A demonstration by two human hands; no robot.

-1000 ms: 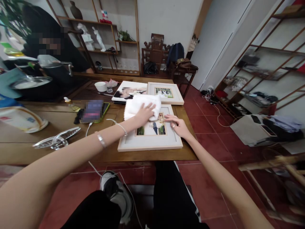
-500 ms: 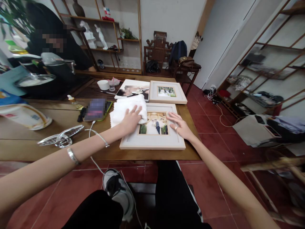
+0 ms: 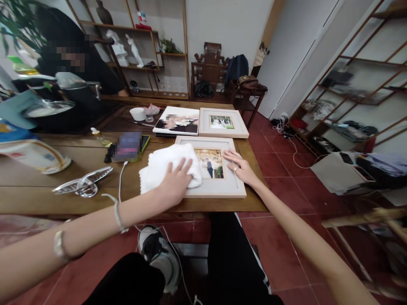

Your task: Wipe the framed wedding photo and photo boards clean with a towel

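My left hand (image 3: 174, 183) is pressed over a folded white towel (image 3: 155, 167), its fingers curved on the cloth and its thumb hidden. The towel covers the left part of a pale wooden picture frame (image 3: 219, 192) that lies flat near the table's front edge. Inside the frame is a photo (image 3: 208, 163) of a couple outdoors, its left side partly under the towel. My right hand (image 3: 240, 166), with a ring on one finger, rests on the frame's right side, fingers stretched out and holding nothing.
Behind lie a second frame (image 3: 241, 127) and a photo panel (image 3: 178, 120). On the table (image 3: 95, 203) to the left are a phone (image 3: 129, 146), a silver hair clip (image 3: 84, 181), a small bottle (image 3: 101, 137) and a white bag (image 3: 34, 154). A person in black (image 3: 76, 29) is across the table.
My left hand and the towel have moved toward me, down the left side of the frame. My right hand has stayed on the frame's right side.
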